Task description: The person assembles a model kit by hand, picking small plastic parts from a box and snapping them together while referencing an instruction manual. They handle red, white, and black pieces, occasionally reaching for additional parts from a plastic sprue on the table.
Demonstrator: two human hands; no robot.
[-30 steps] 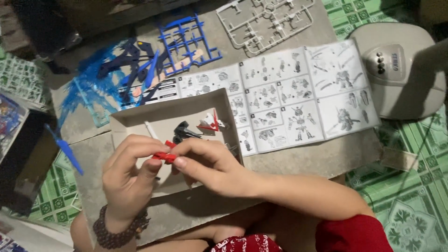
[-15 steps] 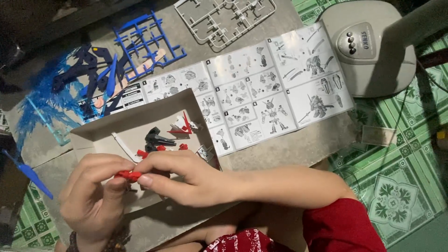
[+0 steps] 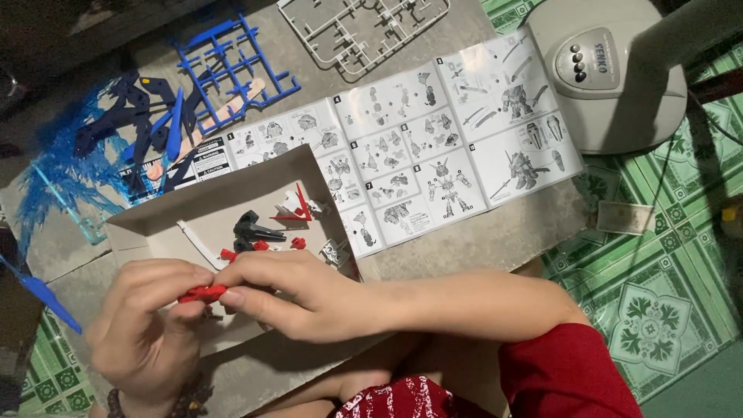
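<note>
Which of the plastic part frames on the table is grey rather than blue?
The grey frame at the top edge, above the instruction sheet; the blue frame lies to its left.

One head-worn camera looks steeply down, close over the cardboard tray (image 3: 155, 224) and instruction sheet (image 3: 418, 155)

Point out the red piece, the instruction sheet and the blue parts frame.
red piece (image 3: 203, 293), head view, its middle between the fingertips.
instruction sheet (image 3: 433, 147), head view, centre panel.
blue parts frame (image 3: 232, 66), head view, a middle bar.

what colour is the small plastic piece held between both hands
Red. The small plastic piece is pinched between the left hand and right hand, clearest in the head view.
</note>
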